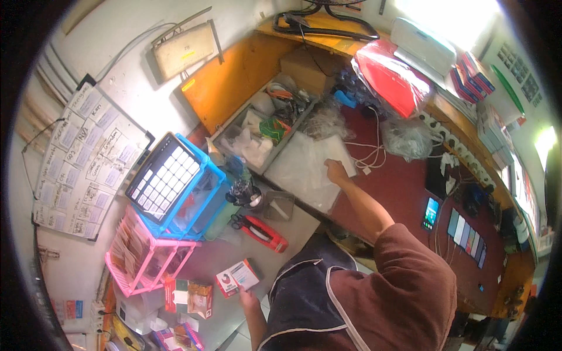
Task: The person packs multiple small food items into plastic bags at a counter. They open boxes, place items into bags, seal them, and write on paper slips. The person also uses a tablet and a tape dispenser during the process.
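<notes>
Down at the near edge of the grey table (293, 225), I see my left hand (248, 297) with its grip closed on a small red and white box (237, 276), held just above the surface. My right hand (335, 171) reaches far forward, arm stretched, fingers resting flat on a stack of clear plastic bags (304, 167) by the dark red counter (404, 187); its grip is loose, clasping nothing. An orange-red carton (192, 297) lies left of the box, a pink rack (146, 257) and a blue basket (187, 193) behind it. White paper labels (88, 158) cover the wall.
</notes>
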The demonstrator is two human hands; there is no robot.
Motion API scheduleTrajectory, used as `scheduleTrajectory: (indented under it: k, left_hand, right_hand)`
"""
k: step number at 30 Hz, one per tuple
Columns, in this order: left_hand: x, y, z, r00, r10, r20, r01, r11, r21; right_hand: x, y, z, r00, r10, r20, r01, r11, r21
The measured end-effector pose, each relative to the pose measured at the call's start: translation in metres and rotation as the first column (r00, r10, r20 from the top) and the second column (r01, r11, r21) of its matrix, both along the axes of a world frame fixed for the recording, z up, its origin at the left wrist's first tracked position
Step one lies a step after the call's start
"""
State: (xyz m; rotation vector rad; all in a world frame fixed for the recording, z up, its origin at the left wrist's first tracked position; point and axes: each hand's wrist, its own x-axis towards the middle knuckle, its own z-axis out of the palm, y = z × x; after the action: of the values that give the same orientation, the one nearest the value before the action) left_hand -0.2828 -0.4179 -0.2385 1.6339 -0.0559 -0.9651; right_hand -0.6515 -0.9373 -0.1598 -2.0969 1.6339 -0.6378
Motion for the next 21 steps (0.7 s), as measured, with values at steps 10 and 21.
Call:
scheduleTrajectory:
  k: [10,21]
  left_hand:
    - [-0.105,-0.162,0.121,0.735,0.444,0.512,-0.626,0.736,0.260]
    - [-0.235,-0.362,0.160,0.377,-0.545,0.749,0.827,0.562,-0.007]
  right_hand:
    - [0.028,-0.080,-0.006,0.965,0.029,-0.262,0.067,0.935,0.349]
    - [0.004,-0.054,0.040,0.965,-0.262,0.008,0.253,0.941,0.223]
